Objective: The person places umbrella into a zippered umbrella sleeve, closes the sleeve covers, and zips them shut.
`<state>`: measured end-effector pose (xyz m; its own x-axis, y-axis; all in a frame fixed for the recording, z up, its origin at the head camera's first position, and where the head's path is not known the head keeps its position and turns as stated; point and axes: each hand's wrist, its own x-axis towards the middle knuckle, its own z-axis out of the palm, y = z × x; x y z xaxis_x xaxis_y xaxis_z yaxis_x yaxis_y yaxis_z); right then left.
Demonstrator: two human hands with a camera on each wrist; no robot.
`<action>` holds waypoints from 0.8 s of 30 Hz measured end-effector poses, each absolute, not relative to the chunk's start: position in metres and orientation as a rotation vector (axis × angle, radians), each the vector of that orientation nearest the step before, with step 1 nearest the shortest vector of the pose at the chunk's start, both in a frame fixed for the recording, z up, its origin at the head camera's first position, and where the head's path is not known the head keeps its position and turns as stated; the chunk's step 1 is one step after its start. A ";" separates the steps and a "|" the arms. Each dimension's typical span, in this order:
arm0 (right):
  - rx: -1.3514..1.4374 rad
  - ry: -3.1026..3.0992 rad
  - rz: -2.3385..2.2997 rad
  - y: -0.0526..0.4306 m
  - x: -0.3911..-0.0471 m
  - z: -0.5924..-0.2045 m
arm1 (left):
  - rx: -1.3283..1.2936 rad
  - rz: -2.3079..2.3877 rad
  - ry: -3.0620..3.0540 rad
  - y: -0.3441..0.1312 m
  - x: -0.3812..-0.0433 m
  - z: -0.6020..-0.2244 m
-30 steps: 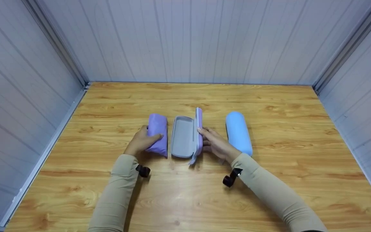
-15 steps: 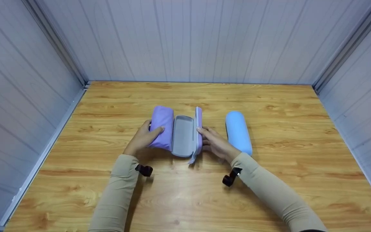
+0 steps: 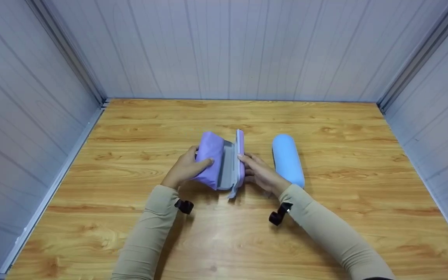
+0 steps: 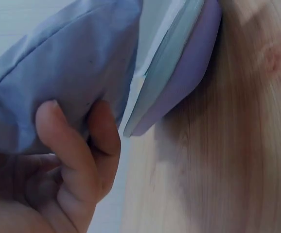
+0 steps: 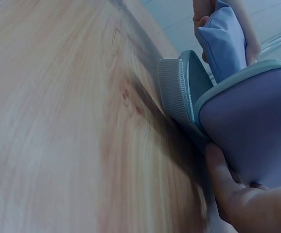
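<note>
A purple fabric bundle [image 3: 213, 149] is gripped by my left hand [image 3: 185, 168], thumb on top and fingers around its left side. In the left wrist view, the bundle's seam [image 4: 28, 56] shows above the curled fingers. It overlaps the left half of an unzipped purple case [image 3: 228, 167] with a grey lining. The case's lid [image 3: 241, 146] stands upright, and my right hand [image 3: 263, 174] holds it from the right, thumb at its edge. From the right wrist, the lid's smooth outside [image 5: 257, 121] and a ribbed grey side panel [image 5: 172, 87] are visible.
A blue capsule-shaped case [image 3: 288, 160] lies on the wooden table [image 3: 224, 241], just right of my right hand. Pale panelled walls [image 3: 224, 50] close off the back and both sides. A black wrist camera [image 3: 185, 207] juts from the left sleeve.
My left hand has lifted the purple bundle and carried it right, from beside the case to over its grey-lined half. My right hand and the lid stay in place.
</note>
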<state>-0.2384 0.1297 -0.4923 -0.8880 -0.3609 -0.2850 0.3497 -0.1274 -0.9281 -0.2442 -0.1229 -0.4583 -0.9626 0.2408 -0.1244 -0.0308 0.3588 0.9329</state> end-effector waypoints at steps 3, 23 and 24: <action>-0.020 1.687 -2.060 0.130 -0.238 -0.493 | 0.209 1.589 2.433 -0.116 -0.245 -0.459; -0.037 1.668 -2.062 0.128 -0.237 -0.491 | 0.277 1.347 2.665 -0.087 -0.249 -0.469; -0.035 1.669 -2.063 0.129 -0.237 -0.491 | 0.271 1.345 2.669 -0.087 -0.249 -0.470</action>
